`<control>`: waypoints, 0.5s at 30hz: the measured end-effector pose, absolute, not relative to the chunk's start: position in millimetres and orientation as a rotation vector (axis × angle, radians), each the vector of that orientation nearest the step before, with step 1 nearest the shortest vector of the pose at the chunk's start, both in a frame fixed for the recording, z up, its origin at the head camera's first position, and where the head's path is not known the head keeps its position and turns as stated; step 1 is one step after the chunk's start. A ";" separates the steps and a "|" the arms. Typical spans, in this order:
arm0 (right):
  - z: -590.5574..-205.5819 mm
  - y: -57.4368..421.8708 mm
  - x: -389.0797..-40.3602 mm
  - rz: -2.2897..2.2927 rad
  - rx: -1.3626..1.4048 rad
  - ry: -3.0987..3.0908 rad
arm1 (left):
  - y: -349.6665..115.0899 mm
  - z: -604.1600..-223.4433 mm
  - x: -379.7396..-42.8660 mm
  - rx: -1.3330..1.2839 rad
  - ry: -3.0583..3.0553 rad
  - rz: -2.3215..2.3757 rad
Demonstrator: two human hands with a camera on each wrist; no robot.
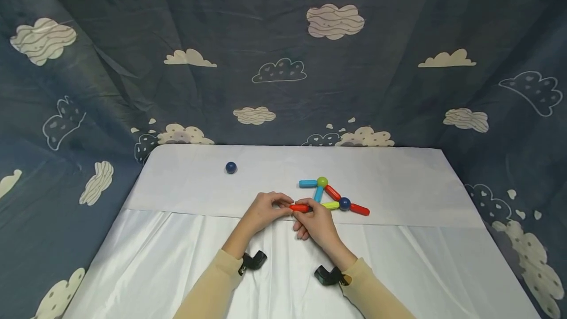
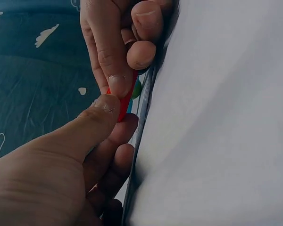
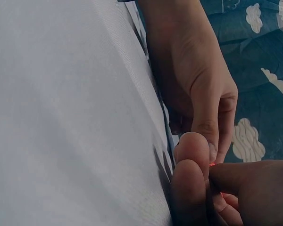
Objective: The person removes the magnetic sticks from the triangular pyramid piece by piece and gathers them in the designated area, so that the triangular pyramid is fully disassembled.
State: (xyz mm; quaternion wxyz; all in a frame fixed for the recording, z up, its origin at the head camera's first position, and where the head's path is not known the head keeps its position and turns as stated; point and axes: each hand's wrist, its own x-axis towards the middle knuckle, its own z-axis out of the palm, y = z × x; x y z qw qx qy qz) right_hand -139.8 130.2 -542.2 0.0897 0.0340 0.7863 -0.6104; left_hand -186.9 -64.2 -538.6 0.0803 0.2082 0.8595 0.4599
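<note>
Both hands meet over the white table around a red magnetic rod (image 1: 299,207). My left hand (image 1: 265,211) pinches its left end between thumb and fingers. The right hand (image 1: 320,224) pinches it farther right, its other fingers curled. In the left wrist view the red rod (image 2: 125,104) shows between the two thumbs; in the right wrist view fingers hide most of it. Just beyond the right hand lies a joined shape: a green ball (image 1: 322,181), blue rods (image 1: 307,183), a red rod (image 1: 332,192), a dark blue ball (image 1: 344,204) and a yellow-green rod (image 1: 330,205), partly hidden by that hand.
Another red rod (image 1: 360,209) sticks out rightward from the joined shape. A loose dark blue ball (image 1: 231,167) sits toward the back left of the table (image 1: 407,181). A dark cloud-print curtain (image 1: 283,102) hangs behind and at both sides.
</note>
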 end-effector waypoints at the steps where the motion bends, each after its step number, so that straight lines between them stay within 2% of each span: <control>1: -541.9 130.4 -140.0 -1.813 0.100 2.341 | -64.0 -539.0 -187.1 0.621 2.575 1.378; 15: -529.3 172.4 -143.3 -1.496 0.112 2.519 | -65.3 -540.9 -187.2 0.585 2.550 1.399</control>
